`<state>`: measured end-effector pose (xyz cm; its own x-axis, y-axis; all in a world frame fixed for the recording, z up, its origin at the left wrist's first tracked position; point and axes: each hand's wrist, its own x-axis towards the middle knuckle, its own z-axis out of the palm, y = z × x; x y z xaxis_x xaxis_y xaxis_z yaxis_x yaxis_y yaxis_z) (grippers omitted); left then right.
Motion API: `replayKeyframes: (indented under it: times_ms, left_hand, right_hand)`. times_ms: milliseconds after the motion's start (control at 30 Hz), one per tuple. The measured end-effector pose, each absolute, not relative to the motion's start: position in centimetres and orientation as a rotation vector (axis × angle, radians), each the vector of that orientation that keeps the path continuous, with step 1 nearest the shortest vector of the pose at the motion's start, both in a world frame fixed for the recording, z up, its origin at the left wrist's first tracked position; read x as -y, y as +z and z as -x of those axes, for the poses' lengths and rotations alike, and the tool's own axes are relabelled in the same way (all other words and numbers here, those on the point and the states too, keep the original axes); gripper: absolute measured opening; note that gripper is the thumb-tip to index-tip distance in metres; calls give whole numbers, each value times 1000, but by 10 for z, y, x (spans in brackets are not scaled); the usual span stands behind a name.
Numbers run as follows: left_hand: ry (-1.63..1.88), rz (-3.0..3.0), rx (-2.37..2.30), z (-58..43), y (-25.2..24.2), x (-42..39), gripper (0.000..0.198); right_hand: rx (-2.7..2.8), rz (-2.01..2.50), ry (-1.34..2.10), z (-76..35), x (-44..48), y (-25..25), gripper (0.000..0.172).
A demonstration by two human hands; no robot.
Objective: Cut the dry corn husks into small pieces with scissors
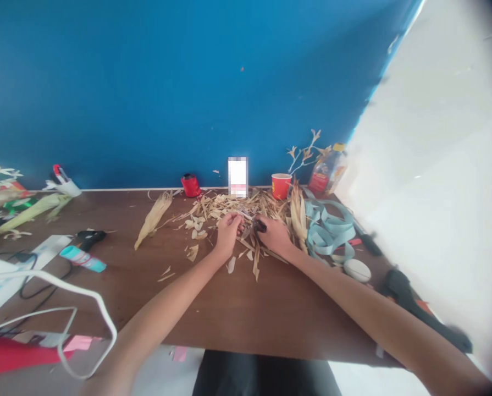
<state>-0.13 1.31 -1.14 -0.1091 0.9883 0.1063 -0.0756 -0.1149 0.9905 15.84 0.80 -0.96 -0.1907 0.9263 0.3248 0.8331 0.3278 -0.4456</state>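
My right hand [274, 236] is closed around the black handles of a pair of scissors [260, 225], whose blades point left. Just left of it, my left hand [228, 234] is pinched shut close to the blade tips; what its fingers hold is too small to make out. Beneath and behind both hands spreads a pile of dry corn husk strips [221, 206], with cut petal-like pieces [199, 234] lying on its left side. A whole dried corn husk [154, 219] lies further left, and another husk [298, 212] stands by my right forearm.
Behind the pile are a red can-like container [190, 186], a red paper cup [281, 186] and a plastic bottle [328, 170]. A light blue ribbon [330, 225] lies tangled right. Left on the brown table [229, 313] are a blue tube [83, 258] and white cables [101, 308].
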Motion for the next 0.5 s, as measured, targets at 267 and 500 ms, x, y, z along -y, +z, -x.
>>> replayKeyframes:
  times_ms: [267, 500]
  left_hand:
    - [1385, -1225, -1178, 1, -10, -10, 12]
    - [1388, -1237, -1129, 1, -11, -10, 12]
  right_hand:
    - [2094, 1502, 257, -159, -9, -13, 42]
    - [2106, 1498, 260, -160, -11, -14, 42]
